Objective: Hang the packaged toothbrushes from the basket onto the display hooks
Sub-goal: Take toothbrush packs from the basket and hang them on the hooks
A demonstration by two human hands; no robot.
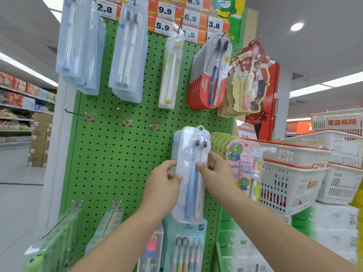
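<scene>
Shop aisle, green pegboard [125, 154] with bare hooks [78, 114] at 9 o'clock of the pack. Clear two-brush toothbrush pack [191, 173] upright against board, centre. Left hand [163, 185] pinching its left edge, right hand [216, 169] pinching right edge. White baskets [294, 173] at 3 o'clock.
</scene>
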